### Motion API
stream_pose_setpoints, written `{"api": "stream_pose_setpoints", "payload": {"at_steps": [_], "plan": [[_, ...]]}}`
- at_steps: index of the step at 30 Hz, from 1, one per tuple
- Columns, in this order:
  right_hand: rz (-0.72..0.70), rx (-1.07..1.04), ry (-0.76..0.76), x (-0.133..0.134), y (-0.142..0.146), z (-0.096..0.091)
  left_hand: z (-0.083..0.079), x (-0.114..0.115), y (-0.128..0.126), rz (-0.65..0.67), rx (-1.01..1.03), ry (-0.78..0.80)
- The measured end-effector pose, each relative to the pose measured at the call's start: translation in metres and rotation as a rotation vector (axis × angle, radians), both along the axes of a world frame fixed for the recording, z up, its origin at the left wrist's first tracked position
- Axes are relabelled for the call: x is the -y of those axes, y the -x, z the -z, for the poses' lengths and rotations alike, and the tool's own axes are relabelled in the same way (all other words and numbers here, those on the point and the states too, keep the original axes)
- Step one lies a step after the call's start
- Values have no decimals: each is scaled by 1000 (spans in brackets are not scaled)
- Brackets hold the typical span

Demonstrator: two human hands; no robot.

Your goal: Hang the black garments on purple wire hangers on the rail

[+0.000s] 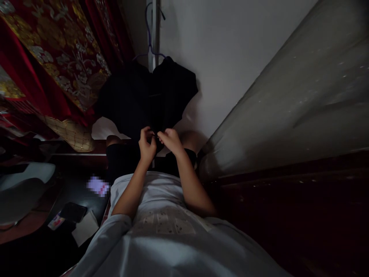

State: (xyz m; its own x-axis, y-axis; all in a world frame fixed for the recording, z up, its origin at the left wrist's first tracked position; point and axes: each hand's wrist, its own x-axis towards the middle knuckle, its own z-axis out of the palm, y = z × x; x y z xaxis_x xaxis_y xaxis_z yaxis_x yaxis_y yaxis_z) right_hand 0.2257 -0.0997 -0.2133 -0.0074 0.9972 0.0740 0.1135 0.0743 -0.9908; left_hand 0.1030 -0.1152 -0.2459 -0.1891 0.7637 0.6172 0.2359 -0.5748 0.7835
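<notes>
Two hands, the left hand (pixel 147 144) and the right hand (pixel 171 141), are close together at the lower front of one black garment (pixel 177 88), which hangs on one hanger (pixel 149 43) before one pole (pixel 157 27). The right grip is pinched together; whether the left is clamped on cloth I cannot tell. Near the counter's (pixel 75 193) right edge lie one blurred item (pixel 98 186) and one paper (pixel 86 229), with one phone (pixel 73 212) beside the paper.
</notes>
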Motion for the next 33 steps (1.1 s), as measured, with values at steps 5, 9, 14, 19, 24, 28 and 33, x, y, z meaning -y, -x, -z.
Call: {"api": "stream_pose_setpoints", "payload": {"at_steps": [5,9,14,19,24,28,33], "plan": [[-27,28,-1,3,-1,-3,1,3,-2,-13,22,27],[-93,-7,23,7,-2,-8,8,5,-6,22,75,55],[-164,-179,33,10,-4,-7,10,5,-10,46,91,62],[-153,-297,119,14,-5,-7,8,6,-9,-15,-32,51],[-181,-323,169,3,7,-44,4,1,4,-21,-97,9],[-101,-293,16,-35,15,-105,4,-6,18,-80,-179,35],[-14,-312,-119,-77,17,-163,14,-12,14,-16,-266,61]]}}
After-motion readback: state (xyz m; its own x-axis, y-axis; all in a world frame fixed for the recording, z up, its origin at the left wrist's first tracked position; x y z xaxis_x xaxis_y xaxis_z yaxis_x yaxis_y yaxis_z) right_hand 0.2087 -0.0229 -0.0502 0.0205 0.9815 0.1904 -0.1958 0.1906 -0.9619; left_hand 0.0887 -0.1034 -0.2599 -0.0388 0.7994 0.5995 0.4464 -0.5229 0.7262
